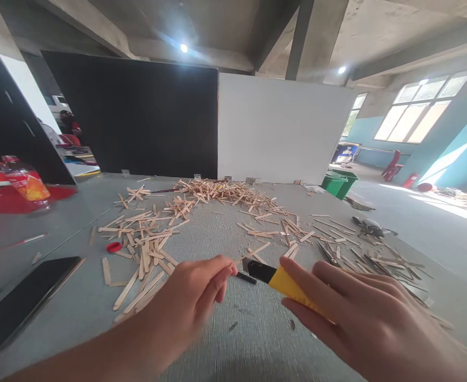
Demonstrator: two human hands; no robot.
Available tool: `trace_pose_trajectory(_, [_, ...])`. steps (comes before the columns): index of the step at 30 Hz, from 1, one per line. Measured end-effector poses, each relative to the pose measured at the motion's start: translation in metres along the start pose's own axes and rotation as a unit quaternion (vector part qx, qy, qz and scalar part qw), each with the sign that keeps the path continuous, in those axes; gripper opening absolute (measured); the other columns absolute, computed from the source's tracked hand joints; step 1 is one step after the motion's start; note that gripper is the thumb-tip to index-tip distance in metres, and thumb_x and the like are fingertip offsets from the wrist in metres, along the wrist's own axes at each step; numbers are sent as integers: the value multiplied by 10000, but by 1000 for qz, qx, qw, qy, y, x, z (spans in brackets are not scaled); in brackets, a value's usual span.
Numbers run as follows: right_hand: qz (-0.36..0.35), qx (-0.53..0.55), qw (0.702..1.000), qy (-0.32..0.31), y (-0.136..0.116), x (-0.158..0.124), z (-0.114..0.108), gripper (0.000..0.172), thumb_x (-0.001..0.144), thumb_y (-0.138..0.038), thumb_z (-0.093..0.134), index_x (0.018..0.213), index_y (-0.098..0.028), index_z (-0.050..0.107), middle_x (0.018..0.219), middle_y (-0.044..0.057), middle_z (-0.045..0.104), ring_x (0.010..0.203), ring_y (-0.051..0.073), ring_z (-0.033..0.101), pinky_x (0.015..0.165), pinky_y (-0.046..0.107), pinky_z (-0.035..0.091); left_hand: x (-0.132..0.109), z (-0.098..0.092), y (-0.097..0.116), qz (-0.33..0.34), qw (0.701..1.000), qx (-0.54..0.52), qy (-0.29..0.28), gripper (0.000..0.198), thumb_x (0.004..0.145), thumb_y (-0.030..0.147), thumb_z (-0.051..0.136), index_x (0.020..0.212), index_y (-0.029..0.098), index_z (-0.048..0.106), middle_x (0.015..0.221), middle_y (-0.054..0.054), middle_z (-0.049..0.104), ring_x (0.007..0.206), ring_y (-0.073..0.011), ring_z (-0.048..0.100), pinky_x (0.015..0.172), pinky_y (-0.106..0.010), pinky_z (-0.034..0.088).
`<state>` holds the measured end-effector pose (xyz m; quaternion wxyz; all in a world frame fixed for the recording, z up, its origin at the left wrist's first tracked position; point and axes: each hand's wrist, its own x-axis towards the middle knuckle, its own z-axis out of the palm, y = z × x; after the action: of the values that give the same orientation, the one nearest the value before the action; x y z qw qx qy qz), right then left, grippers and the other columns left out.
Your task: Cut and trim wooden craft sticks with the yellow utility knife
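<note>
Fingers (307,281) of the right hand (376,323) clamp a yellow knife (291,289), those of the left hand (199,289) pinch a dark strip (247,278), well short of the far edge of the bench (207,228), where overpressing could skid the knife into the left.

The right grip (370,313) holds a yellow cutter (292,292).
</note>
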<state>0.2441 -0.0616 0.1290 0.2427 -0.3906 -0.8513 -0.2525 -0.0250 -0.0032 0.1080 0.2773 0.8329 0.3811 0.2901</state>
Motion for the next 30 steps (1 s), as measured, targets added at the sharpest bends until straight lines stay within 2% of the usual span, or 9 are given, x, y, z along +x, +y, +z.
trace_pose_trajectory(3, [-12,7,1000,-13,-2,3,0,345,1132,-318,434,1358,-115,598,726,-26,576,495,138,559,425,347,383,-1,3,-6,30,999,40,19,390,1120,398,314,837,220,516,644,64,525,503,-98,463,519,-228,370])
trace_pose_trajectory(8, [-26,-19,999,-13,-12,3,8,366,1127,-197,392,1399,2,536,755,7,624,569,153,631,461,347,445,1,8,-10,53,997,35,45,350,1111,299,310,814,224,480,636,68,518,523,-96,488,536,-214,386])
trace_pose_trajectory(13, [-22,13,999,-29,-1,7,4,367,1149,-316,371,1353,-107,593,736,-13,620,511,139,608,452,338,425,2,7,-11,93,993,47,48,283,1086,244,357,825,228,467,670,71,494,536,-95,444,521,-209,352])
trace_pose_trajectory(15, [-30,3,999,-30,0,9,4,362,1141,-299,397,1362,-83,587,722,-14,599,509,144,592,446,342,407,2,7,-11,96,993,49,51,284,1084,228,356,821,228,463,675,71,488,542,-94,437,526,-209,349])
trace_pose_trajectory(18, [-31,-22,999,1,-8,8,9,345,1130,-218,396,1340,-11,575,708,-6,588,535,154,604,448,349,410,3,5,-11,83,994,42,52,317,1097,229,328,808,225,458,670,69,488,551,-94,451,548,-211,365])
trace_pose_trajectory(21, [-21,-22,999,11,-10,5,12,345,1130,-206,384,1350,-16,571,726,2,617,556,154,626,458,344,431,2,5,-11,75,996,36,44,321,1105,250,325,814,226,459,674,67,487,551,-97,441,544,-216,361])
trace_pose_trajectory(26, [-5,49,998,-48,5,3,1,344,1136,-378,427,1376,-195,592,755,-27,642,512,127,603,469,320,439,-4,7,-9,90,995,32,13,229,1059,224,359,865,230,482,708,53,500,572,-109,449,538,-222,372])
trace_pose_trajectory(28, [-13,32,998,-46,2,1,-1,356,1134,-371,432,1392,-175,579,749,-20,644,527,139,614,477,324,448,-4,8,-9,91,995,33,19,220,1043,200,363,859,231,479,697,55,499,565,-108,452,536,-223,374])
trace_pose_trajectory(30, [-19,-18,999,-22,-9,-2,2,373,1139,-294,388,1412,-100,552,779,21,682,581,170,660,493,339,465,-3,8,-9,89,995,37,36,258,1061,210,351,829,232,462,677,62,490,553,-104,449,535,-226,365])
